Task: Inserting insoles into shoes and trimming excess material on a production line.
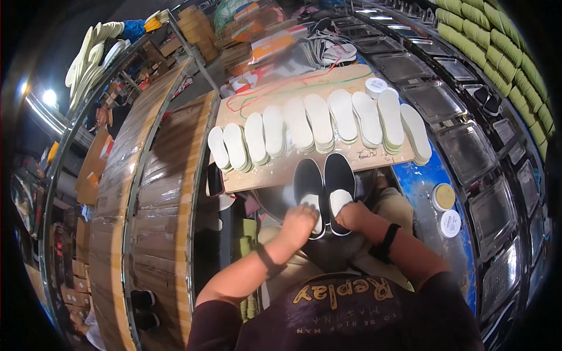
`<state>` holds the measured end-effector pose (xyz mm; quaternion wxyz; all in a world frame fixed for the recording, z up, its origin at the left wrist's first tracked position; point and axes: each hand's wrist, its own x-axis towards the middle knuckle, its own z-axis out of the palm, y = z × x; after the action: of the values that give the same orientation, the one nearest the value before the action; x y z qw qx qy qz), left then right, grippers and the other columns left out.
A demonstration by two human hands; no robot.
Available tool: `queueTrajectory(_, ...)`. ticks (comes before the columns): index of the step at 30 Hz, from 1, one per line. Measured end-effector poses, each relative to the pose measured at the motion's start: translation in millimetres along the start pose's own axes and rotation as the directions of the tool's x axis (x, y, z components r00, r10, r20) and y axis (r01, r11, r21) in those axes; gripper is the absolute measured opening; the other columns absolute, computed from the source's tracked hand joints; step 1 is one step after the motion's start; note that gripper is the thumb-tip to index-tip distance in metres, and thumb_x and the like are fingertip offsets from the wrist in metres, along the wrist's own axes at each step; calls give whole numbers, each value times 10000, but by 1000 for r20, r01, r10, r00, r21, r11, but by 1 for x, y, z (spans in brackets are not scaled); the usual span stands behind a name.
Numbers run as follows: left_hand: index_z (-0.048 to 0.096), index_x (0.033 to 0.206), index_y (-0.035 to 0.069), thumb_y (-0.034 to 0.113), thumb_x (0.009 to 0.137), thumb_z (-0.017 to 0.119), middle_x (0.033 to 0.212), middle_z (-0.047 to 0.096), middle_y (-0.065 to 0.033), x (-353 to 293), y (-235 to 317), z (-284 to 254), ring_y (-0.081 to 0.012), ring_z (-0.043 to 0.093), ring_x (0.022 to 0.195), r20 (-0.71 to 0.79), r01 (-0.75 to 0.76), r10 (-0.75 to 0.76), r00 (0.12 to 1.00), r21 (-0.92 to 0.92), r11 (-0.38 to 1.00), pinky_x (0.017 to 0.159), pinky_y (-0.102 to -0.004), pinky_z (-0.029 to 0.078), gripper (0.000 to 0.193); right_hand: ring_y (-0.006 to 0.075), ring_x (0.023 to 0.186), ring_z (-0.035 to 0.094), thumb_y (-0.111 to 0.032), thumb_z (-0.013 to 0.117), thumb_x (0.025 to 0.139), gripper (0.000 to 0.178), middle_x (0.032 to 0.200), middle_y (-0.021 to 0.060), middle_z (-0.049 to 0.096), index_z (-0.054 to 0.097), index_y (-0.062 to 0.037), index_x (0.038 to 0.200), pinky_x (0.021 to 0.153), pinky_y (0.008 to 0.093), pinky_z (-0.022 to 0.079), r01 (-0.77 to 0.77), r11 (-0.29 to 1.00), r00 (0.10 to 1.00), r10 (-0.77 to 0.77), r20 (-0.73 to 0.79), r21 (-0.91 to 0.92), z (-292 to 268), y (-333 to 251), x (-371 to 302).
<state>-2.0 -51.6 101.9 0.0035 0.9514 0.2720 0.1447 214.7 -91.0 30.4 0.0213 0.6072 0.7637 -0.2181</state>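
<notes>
Left hand is gripping the left insole, right hand the right insole, both partway inside black shoes, toes right by the worktop's near edge, below the insole stacks.

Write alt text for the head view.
A person's left hand and right hand each hold a white insole at the opening of a black shoe. Beyond, stacks of insoles line a wooden board; metal trays sit at right.
</notes>
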Motion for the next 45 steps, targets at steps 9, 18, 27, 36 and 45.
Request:
queueTrajectory(9, 648, 814, 121, 118, 768, 589, 870, 653, -79, 19, -24, 35, -267, 646, 869, 263, 28, -56, 963, 109, 994, 742, -389, 459, 74, 295, 876, 648, -333, 568, 861, 204, 860, 79, 677, 713, -209, 931, 733, 484, 490, 116, 993, 964, -106, -243, 26, 2, -1, -22)
queueTrajectory(18, 617, 806, 60, -25, 663, 660, 923, 648, -142, 20, -32, 29, -353, 618, 966, 113, 175, -145, 983, -327, 929, 766, -425, 494, 172, 268, 873, 632, -371, 611, 842, 247, 853, 67, 658, 703, -155, 920, 706, 476, 471, 216, 971, 918, -165, -361, 106, -8, -12, -42)
queueTrajectory(27, 673, 864, 116, 73, 690, 689, 850, 659, -140, 15, -45, 46, -354, 641, 815, 240, 264, -187, 953, -348, 900, 710, -434, 507, 180, 245, 915, 569, -364, 748, 711, 243, 853, 41, 596, 690, -158, 827, 766, 454, 383, 142, 976, 941, -185, -282, -167, -1, -23, -41)
queueTrajectory(36, 671, 941, 65, 205, 841, 636, 839, 654, -223, 20, -31, 44, -396, 638, 797, 213, 294, -239, 947, -286, 912, 703, -460, 525, 175, 256, 969, 611, -303, 673, 742, 183, 916, 69, 660, 706, -139, 815, 834, 555, 412, 91, 987, 976, -115, -184, -132, -1, -28, -35)
queueTrajectory(45, 534, 1042, -122, 454, 892, 605, 714, 635, -207, 71, -29, 44, -303, 667, 551, 851, 837, -175, 495, -413, 359, 426, -398, 537, 599, 229, 865, 624, -259, 672, 716, 130, 808, 37, 652, 678, -157, 797, 738, 483, 398, 73, 952, 986, -114, -123, -296, 12, -20, -29)
